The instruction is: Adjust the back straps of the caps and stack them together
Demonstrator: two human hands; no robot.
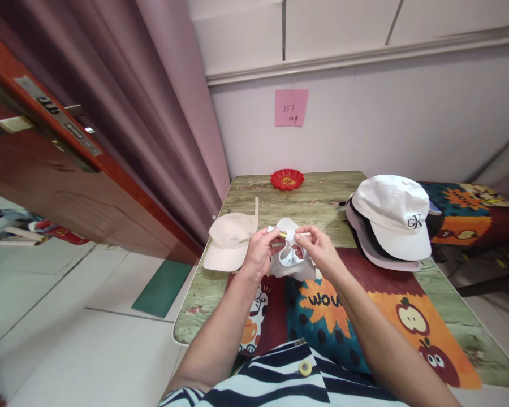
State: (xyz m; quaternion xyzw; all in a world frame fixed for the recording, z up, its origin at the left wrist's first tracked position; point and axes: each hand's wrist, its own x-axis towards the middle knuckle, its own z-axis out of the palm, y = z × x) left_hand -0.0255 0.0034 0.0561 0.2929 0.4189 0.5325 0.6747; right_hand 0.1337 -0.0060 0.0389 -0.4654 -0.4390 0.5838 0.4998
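Note:
A small white cap (294,270) is at the middle of the table, its opening and back strap turned up toward me. My left hand (261,250) pinches a strap end with a gold-coloured buckle (282,234). On the other side, my right hand (319,247) is closed on the white strap at the back of the same cap. To the left lies a cream cap (229,240) with its strap sticking up. A stack of caps stands at the right, topped by a white cap (392,209) with dark letters.
A red scalloped dish (287,180) sits at the table's back edge. A colourful printed mat (382,316) covers the table's front. Behind is a wall with a pink note (291,108). A purple curtain (173,102) and wooden door (89,186) stand left.

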